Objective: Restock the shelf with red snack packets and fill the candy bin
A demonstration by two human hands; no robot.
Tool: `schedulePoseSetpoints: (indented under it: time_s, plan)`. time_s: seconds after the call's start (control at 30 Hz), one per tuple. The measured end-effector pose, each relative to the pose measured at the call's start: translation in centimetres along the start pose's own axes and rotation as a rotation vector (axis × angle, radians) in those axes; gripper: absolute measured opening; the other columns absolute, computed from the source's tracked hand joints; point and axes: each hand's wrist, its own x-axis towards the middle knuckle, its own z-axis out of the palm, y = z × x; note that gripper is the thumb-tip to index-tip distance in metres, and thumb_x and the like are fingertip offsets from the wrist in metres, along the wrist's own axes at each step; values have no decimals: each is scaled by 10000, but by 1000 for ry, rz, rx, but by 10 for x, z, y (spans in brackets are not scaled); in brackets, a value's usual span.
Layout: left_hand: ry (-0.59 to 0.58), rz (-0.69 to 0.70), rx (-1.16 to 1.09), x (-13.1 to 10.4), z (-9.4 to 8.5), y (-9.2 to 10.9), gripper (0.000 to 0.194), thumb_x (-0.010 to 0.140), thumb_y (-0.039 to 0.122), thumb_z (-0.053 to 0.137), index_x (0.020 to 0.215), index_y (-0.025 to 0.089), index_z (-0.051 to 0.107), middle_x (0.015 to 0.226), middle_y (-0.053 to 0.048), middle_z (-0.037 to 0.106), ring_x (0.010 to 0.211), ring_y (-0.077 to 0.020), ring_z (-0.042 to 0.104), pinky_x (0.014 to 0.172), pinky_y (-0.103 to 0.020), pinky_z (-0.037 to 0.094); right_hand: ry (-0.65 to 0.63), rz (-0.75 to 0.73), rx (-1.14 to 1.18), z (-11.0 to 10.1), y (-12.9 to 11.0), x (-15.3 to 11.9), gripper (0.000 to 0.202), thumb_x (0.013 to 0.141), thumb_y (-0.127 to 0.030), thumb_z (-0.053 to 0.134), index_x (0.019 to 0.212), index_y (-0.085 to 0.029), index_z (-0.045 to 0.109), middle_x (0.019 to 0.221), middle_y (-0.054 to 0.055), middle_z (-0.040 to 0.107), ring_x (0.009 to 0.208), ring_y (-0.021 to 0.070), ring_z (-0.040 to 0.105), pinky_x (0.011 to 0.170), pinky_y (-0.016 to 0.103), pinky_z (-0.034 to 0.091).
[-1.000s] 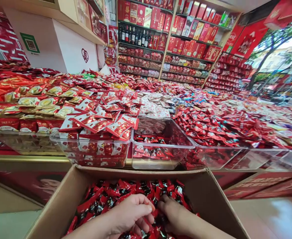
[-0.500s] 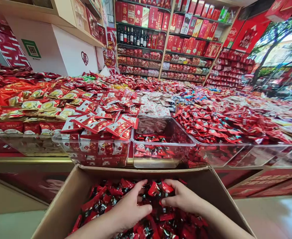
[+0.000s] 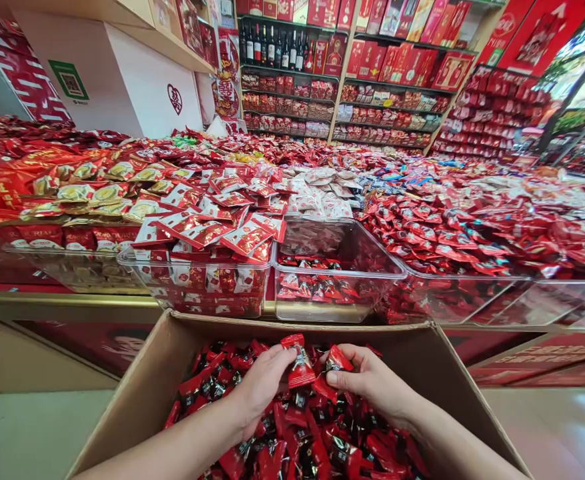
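Inside an open cardboard box [image 3: 302, 323], small candies in red and black wrappers [image 3: 292, 430] lie in a deep heap. Over the heap, my left hand [image 3: 260, 383] pinches a wrapped candy [image 3: 300, 363] at its left side, holding it roughly upright. My right hand [image 3: 367, 379] is closed on another wrapped candy [image 3: 338, 360], thumb in front and fingers behind. The two candies are close to each other between my hands. The fingertips behind the wrappers are partly hidden.
Beyond the box stands a clear bin [image 3: 340, 273] with a low layer of red candies. Left of it, another clear bin [image 3: 197, 280] is piled with red-and-white packets. More heaped sweets [image 3: 447, 227] spread right. Shelves [image 3: 292, 87] with bottles and red boxes rise behind.
My hands have come up out of the heap, and a candy now shows clearly in my left hand. The right hand has kept hold of its candy. The view has shifted a little.
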Motion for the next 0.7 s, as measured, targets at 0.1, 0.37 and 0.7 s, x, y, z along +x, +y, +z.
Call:
schedulePoseSetpoints:
  time_s: [0.1,0.37,0.7]
  plan:
    - [-48,-83,-52,-2,1,2,231,713,298,497,899,162,506,852,-37,613,777,-157,571,715,-296,410,44,-50,18,4,-1,0,320,563,-281,714,789,-148,530,713,-16,576,637,103,525,652,256,424]
    - [-16,-65,159,-9,14,-1,356,626,304,626,918,137,510,695,-26,609,610,-123,551,557,-229,396,-29,-19,78,8,-1,-2,305,650,-313,654,873,-140,537,726,6,574,611,103,542,635,277,441]
    - [17,25,184,-7,18,8,230,616,253,615,806,140,554,634,-9,588,620,-139,553,545,-241,424,5,93,141,-3,-5,0,273,636,-352,659,752,-120,574,644,16,580,590,106,553,578,254,439]
